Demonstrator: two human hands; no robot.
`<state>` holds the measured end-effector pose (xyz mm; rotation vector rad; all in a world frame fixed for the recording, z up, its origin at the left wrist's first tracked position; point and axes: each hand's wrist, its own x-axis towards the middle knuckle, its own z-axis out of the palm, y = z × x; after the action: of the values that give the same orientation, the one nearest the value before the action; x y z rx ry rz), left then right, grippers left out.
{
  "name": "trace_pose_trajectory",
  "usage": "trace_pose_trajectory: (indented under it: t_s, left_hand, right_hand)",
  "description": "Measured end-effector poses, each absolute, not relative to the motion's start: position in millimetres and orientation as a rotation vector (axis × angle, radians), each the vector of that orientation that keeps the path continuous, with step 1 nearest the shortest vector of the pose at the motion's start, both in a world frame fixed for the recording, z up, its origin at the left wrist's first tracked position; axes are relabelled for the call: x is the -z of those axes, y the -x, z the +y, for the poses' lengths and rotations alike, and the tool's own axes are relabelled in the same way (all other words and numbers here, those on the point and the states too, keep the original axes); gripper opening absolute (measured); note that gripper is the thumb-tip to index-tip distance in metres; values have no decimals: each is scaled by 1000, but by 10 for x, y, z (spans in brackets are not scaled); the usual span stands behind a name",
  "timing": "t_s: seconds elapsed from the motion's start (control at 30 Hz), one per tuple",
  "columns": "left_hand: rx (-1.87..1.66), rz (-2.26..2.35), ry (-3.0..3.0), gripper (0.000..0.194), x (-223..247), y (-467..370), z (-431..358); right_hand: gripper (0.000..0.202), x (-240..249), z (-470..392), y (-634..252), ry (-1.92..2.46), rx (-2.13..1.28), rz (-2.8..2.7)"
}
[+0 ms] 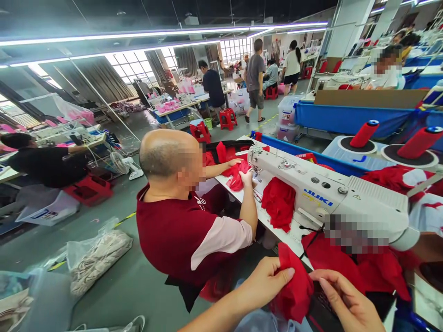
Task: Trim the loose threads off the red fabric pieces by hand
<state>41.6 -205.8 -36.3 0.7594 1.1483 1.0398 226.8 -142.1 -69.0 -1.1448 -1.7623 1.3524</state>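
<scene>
A piece of red fabric (293, 295) hangs in front of me at the lower middle of the head view. My left hand (265, 281) is closed on its upper left part, thumb pressed flat against the cloth. At the fabric's right edge, my right hand (346, 297) pinches the cloth between thumb and bent forefinger. Just beyond my hands is a white JUKI sewing machine (304, 180). Red cloth (279, 203) lies bunched on its table, and more red cloth (360, 265) is heaped to my right.
A seated co-worker (187, 226) in a dark red shirt handles red cloth at the machine's needle end. Red thread cones (365, 133) stand at the right. A bag of pale material (100, 260) lies on the floor at left. Other workers and sewing tables fill the background.
</scene>
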Motion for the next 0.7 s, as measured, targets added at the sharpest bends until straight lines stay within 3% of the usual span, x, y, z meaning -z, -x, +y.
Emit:
trace_pose_trajectory:
  t_s: [0.13, 0.4, 0.7]
  left_hand:
    - [-1038, 1146, -692, 61, 372, -415, -2077]
    - [-1049, 1227, -747, 63, 398, -398, -2030]
    - [-1084, 900, -314, 58, 491, -470, -2017]
  right_hand:
    - [43, 785, -1499, -2238, 1227, -1599, -1625]
    - [40, 794, -1555, -2146, 1162, -1653, -1601]
    - [46, 882, -1419, -2218, 1218, -1726, -1383]
